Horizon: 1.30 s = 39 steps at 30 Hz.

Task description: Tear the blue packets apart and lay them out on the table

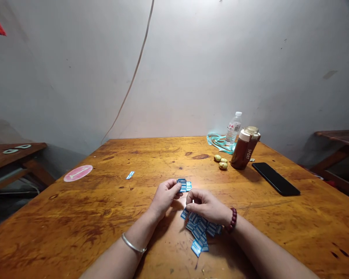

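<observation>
My left hand (164,195) pinches a small stack of blue-and-white printed labels (182,185) between thumb and fingers, above the wooden table (84,217). My right hand (206,207) hovers close by with its fingers curled down, and its fingertips nearly meet the left hand. Whether those fingertips hold a label is hidden. Under the right hand lies a loose pile of similar blue labels (199,229). A single label strip (130,175) rests alone farther up the table. A beaded dark red bracelet circles my right wrist, and a silver bangle circles my left.
Towards the back right stand a plastic water bottle (233,128) and a brown SPORT flask (245,149), near several small yellow potatoes (221,161) and a teal lanyard (219,142). A black phone (275,178) lies right. A pink round sticker (78,173) marks the left.
</observation>
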Each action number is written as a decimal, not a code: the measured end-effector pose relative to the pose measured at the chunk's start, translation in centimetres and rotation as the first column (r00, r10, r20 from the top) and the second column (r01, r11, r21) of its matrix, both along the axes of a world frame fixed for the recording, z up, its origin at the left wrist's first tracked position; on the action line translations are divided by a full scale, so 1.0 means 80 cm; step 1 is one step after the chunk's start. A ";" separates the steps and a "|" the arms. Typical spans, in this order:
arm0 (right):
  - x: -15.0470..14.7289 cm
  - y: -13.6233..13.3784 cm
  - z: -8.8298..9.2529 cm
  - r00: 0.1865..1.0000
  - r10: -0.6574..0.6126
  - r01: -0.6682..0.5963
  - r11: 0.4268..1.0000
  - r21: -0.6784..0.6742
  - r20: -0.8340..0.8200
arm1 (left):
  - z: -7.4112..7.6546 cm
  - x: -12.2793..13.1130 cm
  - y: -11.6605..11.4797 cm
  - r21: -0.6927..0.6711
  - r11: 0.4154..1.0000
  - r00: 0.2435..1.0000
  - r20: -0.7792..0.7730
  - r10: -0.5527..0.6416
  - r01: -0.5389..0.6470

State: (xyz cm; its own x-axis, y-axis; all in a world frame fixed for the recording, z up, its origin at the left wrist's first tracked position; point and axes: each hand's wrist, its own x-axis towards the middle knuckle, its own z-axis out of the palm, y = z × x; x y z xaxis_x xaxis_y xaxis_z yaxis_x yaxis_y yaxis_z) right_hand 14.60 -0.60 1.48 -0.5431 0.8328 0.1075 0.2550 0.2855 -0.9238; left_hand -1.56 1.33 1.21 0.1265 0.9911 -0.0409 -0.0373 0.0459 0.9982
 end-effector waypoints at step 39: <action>-0.003 0.010 -0.005 0.913 -0.360 0.386 0.915 0.117 -0.194 | -0.001 0.013 -0.012 -0.051 0.990 0.990 0.058 -0.125 0.128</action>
State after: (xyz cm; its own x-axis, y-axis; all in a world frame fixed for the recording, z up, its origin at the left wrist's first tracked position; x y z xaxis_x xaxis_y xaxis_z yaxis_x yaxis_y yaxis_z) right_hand 14.39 0.19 1.08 -0.1597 0.9380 0.3075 0.2174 0.3373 -0.9160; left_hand -0.51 0.40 1.15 0.2545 0.9635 -0.0837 -0.0821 0.1077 0.9908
